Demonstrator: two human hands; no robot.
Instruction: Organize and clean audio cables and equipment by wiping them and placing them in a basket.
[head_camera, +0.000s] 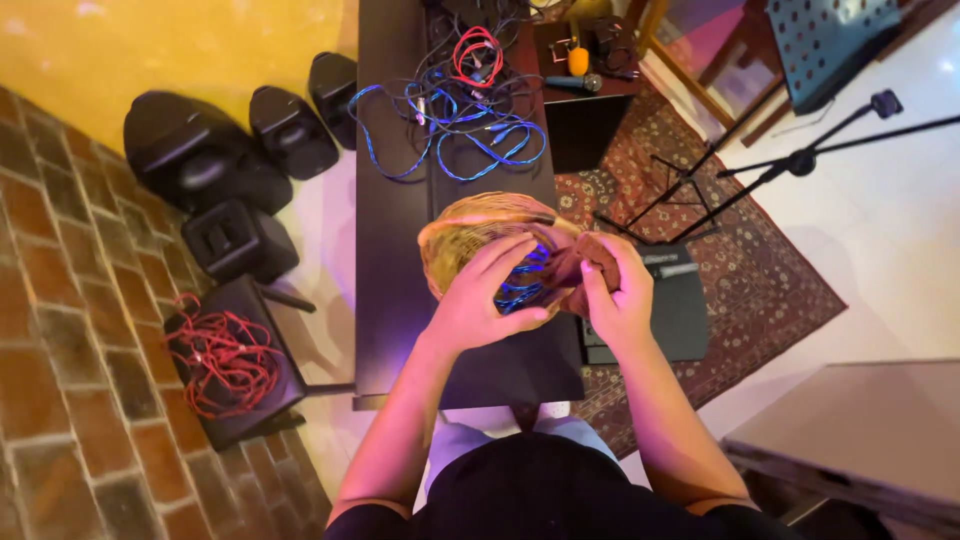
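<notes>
Here my left hand (487, 297) lies over the mouth of a woven basket (470, 228), fingers spread and curled down onto a coil of blue cable (522, 283) that sits inside it. My right hand (615, 292) is closed around a brown cloth (585, 262) bunched at the basket's right rim, thumb pressed on top; the two hands almost touch. The basket stands on a long dark table (395, 260) in front of me. Farther up the table lies a loose tangle of blue cables (450, 125) with a red cable (476, 55) looped beyond it. To the left, on the floor by the brick wall, stand black speakers (200, 160), and a heap of red cable (222, 355) rests on a dark stool. To the right, microphone stands (790, 165) rise over a patterned rug (760, 270).
</notes>
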